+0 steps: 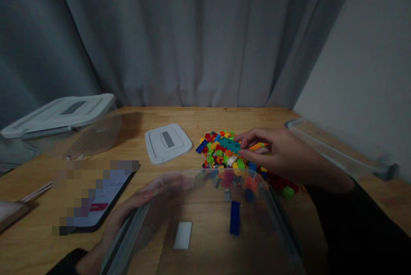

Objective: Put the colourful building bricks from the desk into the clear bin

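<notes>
My right hand (276,151) pinches a long teal building brick (228,144) between thumb and fingers, just over a heap of colourful building bricks (221,155). My left hand (123,213) is wrapped round the left side of a clear plastic box (199,206) close in front of me. Some of its fingers show blurred through the clear plastic. Within the box's outline are a long blue brick (234,218) and a flat white piece (183,235). Part of the heap shows through the box's far wall.
A white lid (168,143) lies left of the heap. At the far left stands a lidded clear box (96,134), with a phone (109,198) nearer me. Another clear container (337,146) lies at the right, beyond my right arm. A grey curtain (199,35) hangs behind the table.
</notes>
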Tool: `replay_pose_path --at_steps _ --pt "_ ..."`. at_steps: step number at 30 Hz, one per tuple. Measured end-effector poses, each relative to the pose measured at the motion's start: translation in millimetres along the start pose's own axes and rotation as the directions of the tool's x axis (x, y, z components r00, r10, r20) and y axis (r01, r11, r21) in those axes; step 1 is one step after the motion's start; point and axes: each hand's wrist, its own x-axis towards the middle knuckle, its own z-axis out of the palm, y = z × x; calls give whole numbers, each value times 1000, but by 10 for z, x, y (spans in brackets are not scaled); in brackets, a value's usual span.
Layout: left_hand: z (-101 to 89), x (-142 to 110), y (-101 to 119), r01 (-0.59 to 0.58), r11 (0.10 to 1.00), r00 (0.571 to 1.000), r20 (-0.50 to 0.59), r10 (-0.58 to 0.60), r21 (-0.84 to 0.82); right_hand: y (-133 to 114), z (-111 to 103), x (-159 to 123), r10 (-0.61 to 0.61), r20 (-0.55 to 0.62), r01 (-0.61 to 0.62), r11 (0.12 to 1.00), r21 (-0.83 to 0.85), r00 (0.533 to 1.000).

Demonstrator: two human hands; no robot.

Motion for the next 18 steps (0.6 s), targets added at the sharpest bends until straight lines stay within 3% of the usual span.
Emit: replay_pose_path --at_steps 4,9,14,18 --pt "43 15 -3 21 999 1000 -2 -21 -47 -174 -47 -84 -8 57 8 1000 -1 998" --pt "-33 0 -3 4 999 999 -32 -5 -34 -309 -66 -184 -54 195 38 996 85 979" --pt "-41 -15 2 8 999 999 -37 -9 -43 -456 -38 -252 -60 372 -21 978 208 926" --pt "-18 -4 -11 -10 1000 1000 -20 11 20 -485 60 -292 -79 453 1 986 169 888"
